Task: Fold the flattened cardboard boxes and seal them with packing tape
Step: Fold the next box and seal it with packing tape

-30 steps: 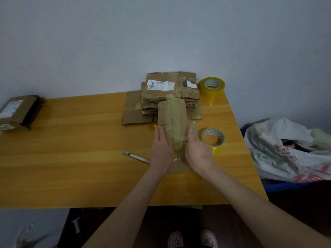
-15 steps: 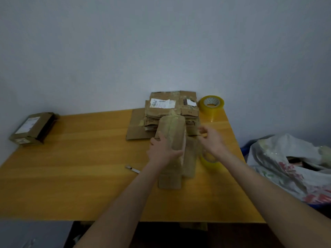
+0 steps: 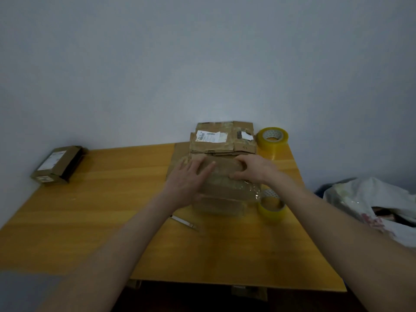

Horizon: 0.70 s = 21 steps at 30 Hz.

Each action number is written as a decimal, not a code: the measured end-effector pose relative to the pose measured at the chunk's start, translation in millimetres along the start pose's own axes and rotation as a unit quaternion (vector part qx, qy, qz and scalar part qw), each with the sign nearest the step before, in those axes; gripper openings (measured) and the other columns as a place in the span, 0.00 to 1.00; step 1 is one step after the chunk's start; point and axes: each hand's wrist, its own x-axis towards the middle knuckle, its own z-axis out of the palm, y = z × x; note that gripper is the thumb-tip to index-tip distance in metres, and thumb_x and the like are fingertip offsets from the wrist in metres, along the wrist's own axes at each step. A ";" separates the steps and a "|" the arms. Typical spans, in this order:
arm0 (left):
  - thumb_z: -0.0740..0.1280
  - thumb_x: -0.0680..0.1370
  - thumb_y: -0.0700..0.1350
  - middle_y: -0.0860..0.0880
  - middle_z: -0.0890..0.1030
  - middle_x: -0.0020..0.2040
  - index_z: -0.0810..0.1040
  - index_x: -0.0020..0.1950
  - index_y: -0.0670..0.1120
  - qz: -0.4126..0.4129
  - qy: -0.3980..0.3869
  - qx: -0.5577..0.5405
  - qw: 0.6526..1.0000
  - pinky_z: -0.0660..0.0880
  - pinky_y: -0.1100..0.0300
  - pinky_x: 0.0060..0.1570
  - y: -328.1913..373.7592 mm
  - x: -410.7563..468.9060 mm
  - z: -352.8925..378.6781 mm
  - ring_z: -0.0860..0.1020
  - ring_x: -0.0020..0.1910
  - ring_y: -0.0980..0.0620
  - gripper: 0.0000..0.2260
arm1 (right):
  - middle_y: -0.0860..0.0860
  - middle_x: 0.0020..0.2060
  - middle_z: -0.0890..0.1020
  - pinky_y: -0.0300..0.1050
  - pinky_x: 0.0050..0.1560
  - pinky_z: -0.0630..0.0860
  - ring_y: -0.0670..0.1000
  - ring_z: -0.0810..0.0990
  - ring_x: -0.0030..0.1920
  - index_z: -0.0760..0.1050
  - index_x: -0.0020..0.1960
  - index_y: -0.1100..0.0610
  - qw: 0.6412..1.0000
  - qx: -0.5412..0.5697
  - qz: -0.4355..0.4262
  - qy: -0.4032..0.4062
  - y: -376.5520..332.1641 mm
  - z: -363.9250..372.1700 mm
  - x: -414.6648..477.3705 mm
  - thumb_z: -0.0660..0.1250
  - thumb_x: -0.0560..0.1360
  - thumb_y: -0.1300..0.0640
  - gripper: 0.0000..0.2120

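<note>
Box lies on table, right of middle, with clear tape on its 3 o'clock end. Left hand flat on 9 o'clock end, fingers straight and spread. Right hand grips far edge near 1 o'clock, fingers curled over it. Stack at 12 o'clock, right against box. Near roll just beside at 4 o'clock. Far roll at 1 o'clock, by table corner. Cutter near at 7 o'clock. Small box well apart at 9 o'clock, bare wood between. Bag beyond table edge at 3 o'clock.
</note>
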 end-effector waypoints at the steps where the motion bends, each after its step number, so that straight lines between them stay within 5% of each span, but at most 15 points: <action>1: 0.69 0.74 0.52 0.43 0.54 0.76 0.50 0.78 0.49 -0.085 0.055 -0.081 0.992 0.59 0.49 0.71 4.8 -4.1 7.6 0.59 0.73 0.43 0.38 | 0.47 0.53 0.79 0.45 0.47 0.73 0.49 0.76 0.50 0.74 0.61 0.47 1.000 -0.004 0.015 0.019 3.6 4.7 0.3 0.69 0.72 0.40 0.20; 2: 0.69 0.75 0.48 0.43 0.60 0.73 0.56 0.76 0.46 -0.191 0.111 -0.200 0.955 0.66 0.52 0.66 14.1 -8.9 16.0 0.66 0.69 0.44 0.34 | 0.48 0.54 0.79 0.45 0.46 0.71 0.49 0.75 0.50 0.74 0.62 0.48 0.999 -0.001 0.031 0.027 7.1 8.5 0.2 0.67 0.74 0.42 0.19; 4: 0.68 0.76 0.43 0.43 0.69 0.65 0.63 0.72 0.42 -0.395 0.126 -0.495 0.764 0.72 0.55 0.54 42.2 -15.3 26.9 0.72 0.58 0.47 0.27 | 0.50 0.54 0.79 0.44 0.45 0.70 0.50 0.75 0.49 0.72 0.66 0.50 0.997 0.020 0.063 0.030 15.5 16.8 0.4 0.65 0.77 0.44 0.20; 6: 0.68 0.77 0.43 0.47 0.72 0.59 0.63 0.71 0.42 -0.444 0.035 -0.684 0.577 0.75 0.52 0.55 69.3 -11.3 39.3 0.73 0.54 0.49 0.25 | 0.50 0.52 0.80 0.45 0.44 0.71 0.50 0.76 0.48 0.72 0.67 0.51 0.995 0.043 0.080 0.039 20.0 22.8 -0.5 0.63 0.78 0.43 0.21; 7: 0.69 0.77 0.44 0.48 0.72 0.60 0.63 0.72 0.43 -0.414 0.007 -0.725 0.551 0.75 0.50 0.58 78.6 -6.5 43.9 0.73 0.56 0.49 0.26 | 0.49 0.52 0.80 0.45 0.45 0.72 0.50 0.76 0.49 0.72 0.67 0.51 0.994 0.051 0.083 0.046 19.0 24.0 -2.0 0.63 0.77 0.43 0.21; 11: 0.71 0.70 0.55 0.48 0.68 0.70 0.51 0.78 0.55 -0.352 0.049 -0.754 0.552 0.72 0.44 0.64 91.1 13.7 39.4 0.72 0.64 0.47 0.42 | 0.48 0.54 0.78 0.51 0.55 0.76 0.50 0.76 0.52 0.74 0.66 0.54 0.978 0.173 0.094 0.071 7.5 21.5 -10.0 0.66 0.76 0.43 0.23; 15: 0.68 0.62 0.69 0.51 0.65 0.71 0.49 0.77 0.62 -0.312 0.089 -0.714 0.621 0.73 0.44 0.63 88.5 -7.6 28.6 0.70 0.67 0.48 0.48 | 0.47 0.57 0.79 0.53 0.58 0.77 0.50 0.78 0.55 0.75 0.65 0.53 0.958 0.262 0.092 0.068 -1.2 18.0 -31.3 0.72 0.71 0.41 0.27; 21: 0.75 0.66 0.60 0.56 0.62 0.71 0.45 0.78 0.58 -0.194 0.015 -0.692 0.695 0.74 0.57 0.60 82.7 -41.5 38.4 0.67 0.68 0.55 0.51 | 0.49 0.53 0.80 0.53 0.54 0.78 0.52 0.79 0.52 0.73 0.65 0.52 0.948 0.239 0.189 0.094 -2.2 55.6 -68.7 0.68 0.71 0.38 0.28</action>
